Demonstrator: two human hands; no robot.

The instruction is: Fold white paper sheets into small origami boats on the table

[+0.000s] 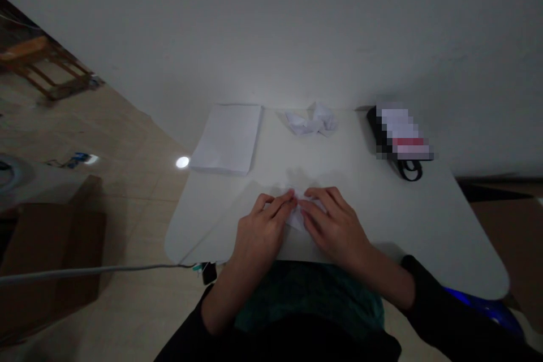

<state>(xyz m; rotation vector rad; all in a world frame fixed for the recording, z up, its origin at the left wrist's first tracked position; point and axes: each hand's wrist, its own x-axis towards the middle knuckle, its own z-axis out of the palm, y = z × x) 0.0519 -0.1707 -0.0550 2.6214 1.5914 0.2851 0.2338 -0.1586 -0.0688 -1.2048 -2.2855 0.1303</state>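
Note:
Near the front middle of the white table (pixel 407 226) lies a small piece of folded white paper (pixel 296 220), partly covered by my fingers. My left hand (pixel 265 226) grips its left side, fingers bent and tips pressed together. From the other side my right hand (pixel 335 223) holds the paper with curled fingers, thumb and forefinger close to the left fingertips. The exact folds under the fingers are hidden. Further back, against the wall, sit folded white paper shapes (pixel 314 123).
A stack of white paper (pixel 229 138) lies at the back left of the table. At the back right is a black case with a strap (pixel 410 169), its top blurred out. A grey cable (pixel 106 269) runs in from the left. Cardboard boxes (pixel 55 254) stand on the floor.

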